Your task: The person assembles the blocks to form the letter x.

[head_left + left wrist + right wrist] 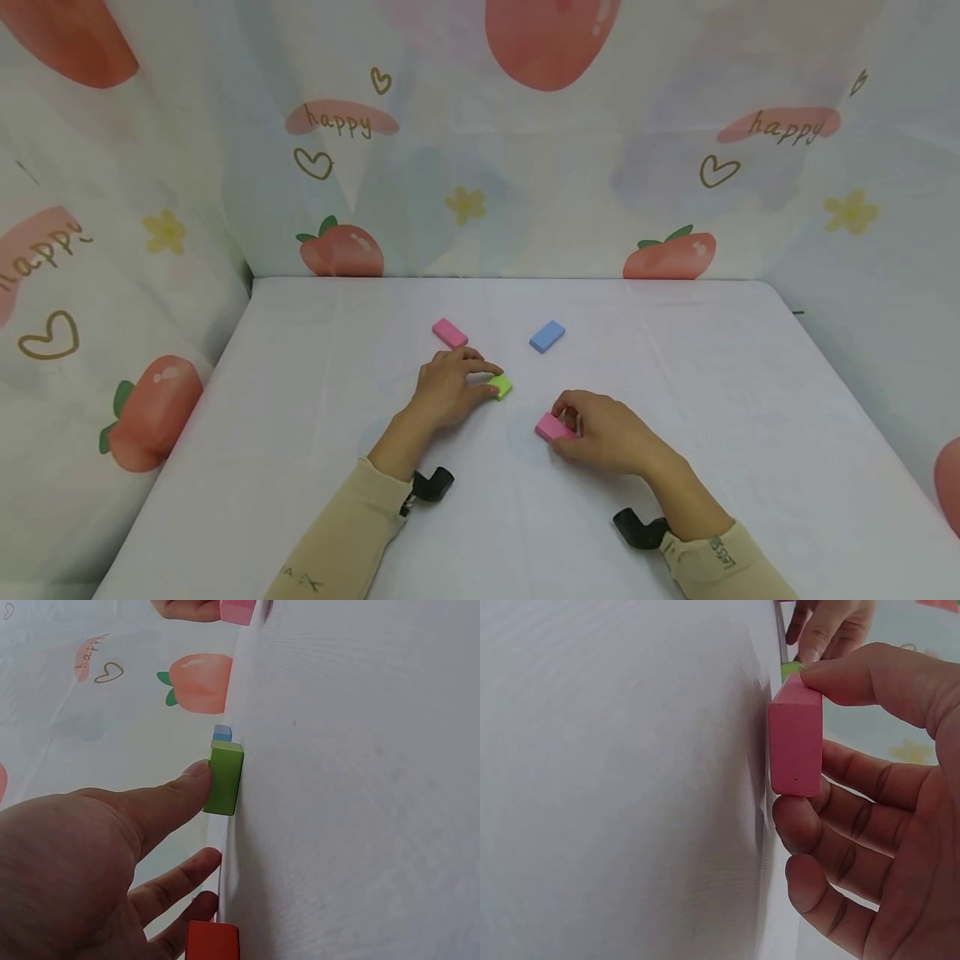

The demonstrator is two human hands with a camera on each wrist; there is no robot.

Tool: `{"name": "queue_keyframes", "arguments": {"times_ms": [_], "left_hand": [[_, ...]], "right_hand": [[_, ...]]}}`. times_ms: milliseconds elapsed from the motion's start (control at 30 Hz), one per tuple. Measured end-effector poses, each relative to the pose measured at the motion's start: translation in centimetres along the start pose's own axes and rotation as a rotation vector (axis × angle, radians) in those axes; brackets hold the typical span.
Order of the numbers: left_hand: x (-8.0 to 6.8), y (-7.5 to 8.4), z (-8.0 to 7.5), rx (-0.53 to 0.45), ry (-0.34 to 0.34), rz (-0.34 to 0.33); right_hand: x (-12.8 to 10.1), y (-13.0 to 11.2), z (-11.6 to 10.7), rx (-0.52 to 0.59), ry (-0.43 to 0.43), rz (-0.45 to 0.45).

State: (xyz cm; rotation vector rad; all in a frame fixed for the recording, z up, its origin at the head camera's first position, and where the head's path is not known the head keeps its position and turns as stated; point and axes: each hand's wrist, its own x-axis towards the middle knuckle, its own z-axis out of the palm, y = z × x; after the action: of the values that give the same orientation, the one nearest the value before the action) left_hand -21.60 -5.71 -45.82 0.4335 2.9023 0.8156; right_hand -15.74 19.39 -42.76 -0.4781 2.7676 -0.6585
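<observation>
My left hand (450,387) pinched the green block (502,386); rightward and nearer me, my right hand (609,432) pinched a pink block (552,427), its long axis pointing roughly at the green one.

Green blk (504,385), a small rect. bar w/ flat sides & brighter top, sits low at the desk (465,517), pinched btwn thumb & index of L hand (452,387), partly hidden by the fingertips. Pink blk (550,427), same sort of sq.-edged bar w/ a tiny dark speck on one face, is gripped by R hand (611,429), one end covered. It's nearer the person & right of green, apart; can't tell if it's touching the desk.
</observation>
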Motion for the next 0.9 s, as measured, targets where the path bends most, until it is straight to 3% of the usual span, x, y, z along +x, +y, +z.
{"name": "queue_keyframes", "arguments": {"times_ms": [900], "left_hand": [[0.03, -0.03, 0.22, 0.003, 0.010, 0.001]], "right_hand": [[0.43, 0.06, 0.43, 0.003, 0.023, -0.003]]}}
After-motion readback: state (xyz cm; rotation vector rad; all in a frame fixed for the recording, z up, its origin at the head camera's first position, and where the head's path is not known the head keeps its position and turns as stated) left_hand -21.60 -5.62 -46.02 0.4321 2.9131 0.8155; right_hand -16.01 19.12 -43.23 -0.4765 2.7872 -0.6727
